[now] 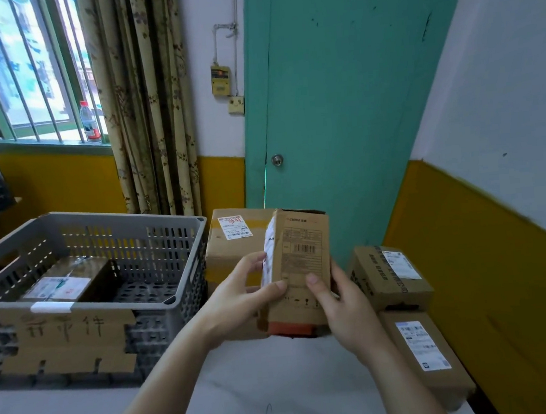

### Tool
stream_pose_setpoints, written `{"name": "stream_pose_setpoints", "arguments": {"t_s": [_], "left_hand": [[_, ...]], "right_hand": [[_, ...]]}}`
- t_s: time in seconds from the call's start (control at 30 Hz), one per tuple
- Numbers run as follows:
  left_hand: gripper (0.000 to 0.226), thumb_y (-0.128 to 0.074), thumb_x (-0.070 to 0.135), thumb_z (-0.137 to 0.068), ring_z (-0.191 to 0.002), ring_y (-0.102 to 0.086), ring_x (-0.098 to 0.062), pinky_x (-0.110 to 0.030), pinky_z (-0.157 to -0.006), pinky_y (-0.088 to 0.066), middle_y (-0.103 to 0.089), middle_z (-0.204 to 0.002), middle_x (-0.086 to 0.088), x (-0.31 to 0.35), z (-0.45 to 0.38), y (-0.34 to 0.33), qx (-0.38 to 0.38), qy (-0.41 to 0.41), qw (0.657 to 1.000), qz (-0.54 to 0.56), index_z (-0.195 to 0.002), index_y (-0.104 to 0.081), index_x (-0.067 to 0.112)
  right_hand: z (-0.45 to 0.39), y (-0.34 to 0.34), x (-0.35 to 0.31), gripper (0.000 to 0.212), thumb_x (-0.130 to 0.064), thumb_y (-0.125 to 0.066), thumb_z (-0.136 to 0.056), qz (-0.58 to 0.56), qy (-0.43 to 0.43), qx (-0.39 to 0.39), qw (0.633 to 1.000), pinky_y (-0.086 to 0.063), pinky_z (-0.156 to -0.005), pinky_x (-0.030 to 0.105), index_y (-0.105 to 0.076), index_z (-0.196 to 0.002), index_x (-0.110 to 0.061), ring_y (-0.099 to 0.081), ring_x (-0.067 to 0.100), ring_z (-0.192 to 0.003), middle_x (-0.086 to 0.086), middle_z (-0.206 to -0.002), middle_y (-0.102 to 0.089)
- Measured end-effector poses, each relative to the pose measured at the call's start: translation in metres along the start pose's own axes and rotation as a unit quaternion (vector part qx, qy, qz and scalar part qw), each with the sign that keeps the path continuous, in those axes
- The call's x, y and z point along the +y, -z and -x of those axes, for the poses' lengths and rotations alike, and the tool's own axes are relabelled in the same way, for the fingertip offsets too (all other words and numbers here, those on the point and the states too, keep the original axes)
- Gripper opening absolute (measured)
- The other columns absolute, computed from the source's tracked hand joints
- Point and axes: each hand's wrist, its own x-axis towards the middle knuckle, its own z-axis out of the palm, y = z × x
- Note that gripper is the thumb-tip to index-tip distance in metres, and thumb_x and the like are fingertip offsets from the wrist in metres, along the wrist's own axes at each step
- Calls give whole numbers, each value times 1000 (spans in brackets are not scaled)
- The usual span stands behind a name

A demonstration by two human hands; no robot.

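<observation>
A tall brown cardboard parcel (pixel 304 253) with a printed barcode and a red bottom edge is held upright above the white table (pixel 248 390). My left hand (pixel 246 295) grips its left side, where a white label shows, with the thumb on the front face. My right hand (pixel 339 300) grips its right side, thumb also pressed on the front. A grey slotted plastic crate (pixel 177 258) stands to the left on the table; a labelled parcel (pixel 63 281) lies inside it.
A large carton (pixel 232 243) stands behind the held parcel. Two more labelled cartons (pixel 393 275) (pixel 426 355) lie at the right by the yellow-and-white wall. A cardboard sign (pixel 68 337) hangs on the crate's front. A green door, a curtain and a barred window stand behind.
</observation>
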Motion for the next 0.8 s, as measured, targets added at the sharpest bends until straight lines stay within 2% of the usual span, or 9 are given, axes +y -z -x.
{"name": "stream_pose_setpoints", "arguments": {"t_s": [0.13, 0.23, 0.33, 0.4, 0.47, 0.53, 0.63, 0.73, 0.8], "left_hand": [[75, -82, 49, -81, -106, -74, -15, -32, -79, -65, -60, -139, 4, -4, 0, -3, 51, -9, 999, 12, -145, -48, 32], [89, -81, 61, -70, -111, -70, -20, -39, -83, -64, -58, -140, 2, -6, -3, -8, 101, -8, 992, -72, -147, -47, 32], [99, -74, 75, -69, -125, -55, -11, -23, -88, -57, -43, -147, 11, -7, -3, -13, 143, -51, 967, -207, -151, -41, 31], [113, -57, 94, -61, -125, -47, -5, -8, -82, -45, -36, -145, 17, -4, 1, -18, 134, -77, 953, -262, -153, -36, 32], [112, -42, 101, -64, -123, -46, -2, -1, -73, -44, -34, -143, 19, -3, 5, -20, 119, -99, 946, -285, -152, -37, 32], [82, -54, 81, -82, -121, -50, -3, -3, -77, -50, -39, -140, 17, -2, 6, -19, 120, -118, 951, -259, -146, -45, 31], [47, -68, 39, -96, -110, -62, 0, -19, -83, -58, -58, -129, 16, 1, 3, -14, 170, -107, 962, -184, -138, -50, 28], [53, -66, 41, -97, -94, -70, 7, -16, -68, -58, -66, -118, 20, 6, 1, -8, 139, -28, 987, -79, -144, -43, 32], [50, -61, 46, -100, -95, -75, -1, -19, -70, -60, -75, -116, 13, 9, 2, -6, 74, 30, 997, 16, -146, -44, 36]], "right_hand": [[0, -4, 2, 29, -49, -58, -101, -13, -23, 17, 1000, -56, -98, 33, -56, -129, -54, -65, -3, -114, -32, -120, -68], [3, -9, -10, 41, -41, -64, -100, 12, -13, 45, 999, -52, -80, 9, -43, -117, -73, -61, -18, -105, -51, -110, -59], [2, -12, -18, 44, -46, -66, -98, 10, -16, 60, 998, -51, -73, 5, -39, -115, -76, -59, -19, -104, -53, -107, -57], [-1, -14, -19, 41, -56, -67, -92, -12, -18, 68, 997, -52, -77, 11, -47, -127, -65, -63, -11, -107, -38, -114, -65], [-5, -15, -19, 58, -71, -67, -79, -36, -30, 76, 996, -54, -83, 20, -50, -132, -54, -65, -2, -111, -26, -123, -67], [-7, -16, -18, 62, -76, -69, -69, -61, -51, 93, 992, -60, -89, 33, -51, -125, -56, -67, 5, -111, -22, -122, -69], [-9, -20, -15, 43, -70, -73, -66, -90, -70, 106, 988, -62, -88, 40, -55, -104, -64, -72, 6, -104, -21, -113, -73], [-11, -27, -14, 39, -58, -74, -69, -139, -86, 87, 983, -63, -77, 37, -59, -105, -58, -77, 12, -95, -12, -110, -78], [-10, -30, -16, 35, -48, -73, -75, -166, -90, 72, 979, -62, -66, 31, -62, -108, -47, -78, 16, -89, -8, -104, -80]]}}
